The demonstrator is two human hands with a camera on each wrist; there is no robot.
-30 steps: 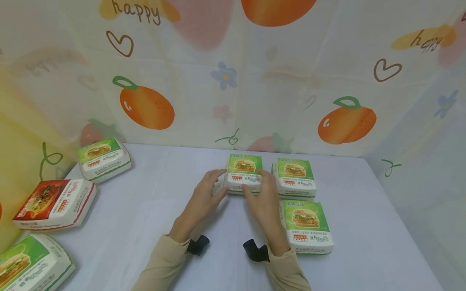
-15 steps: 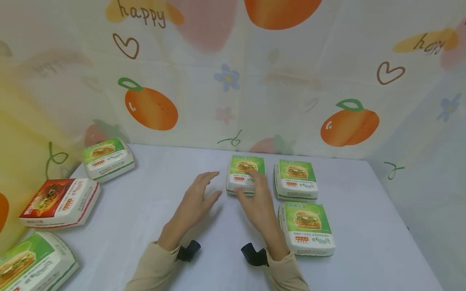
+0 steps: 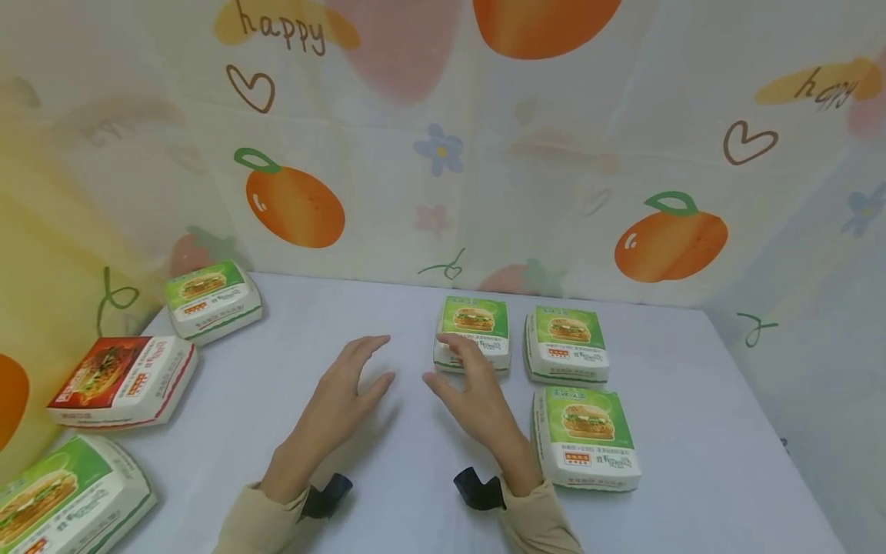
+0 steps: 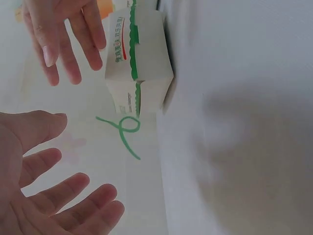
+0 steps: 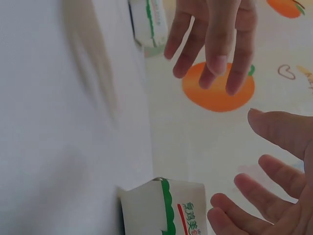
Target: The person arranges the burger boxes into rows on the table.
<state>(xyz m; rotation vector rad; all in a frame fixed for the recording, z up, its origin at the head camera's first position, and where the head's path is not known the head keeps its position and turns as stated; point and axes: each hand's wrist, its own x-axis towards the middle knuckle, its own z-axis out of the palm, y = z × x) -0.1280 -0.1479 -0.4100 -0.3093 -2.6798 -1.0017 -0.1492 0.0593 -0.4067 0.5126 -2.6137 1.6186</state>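
Near the table's back edge sits a green and white burger box [image 3: 477,317], a burger printed on its lid. In the head view my right hand [image 3: 477,396] is in front of this box, its fingertips overlapping the box's front corner, fingers spread and holding nothing. To the left, apart from any box, my left hand [image 3: 339,400] hovers over the table with loosely bent, parted fingers and nothing in them. A second green box [image 3: 569,345] stands to the right of the first, and a third green box [image 3: 588,438] lies in front of that one.
Along the table's left side stand a green burger box [image 3: 214,302] at the back, a red and white box [image 3: 124,382] in the middle and a larger-looking green box [image 3: 72,492] at the front. A fruit-printed curtain [image 3: 388,154] hangs behind the white tabletop [image 3: 408,492].
Both hands have come away from the middle green box, moving left and toward me; the left moved farther. The box stays in place between its neighbours. The head view has shifted slightly.
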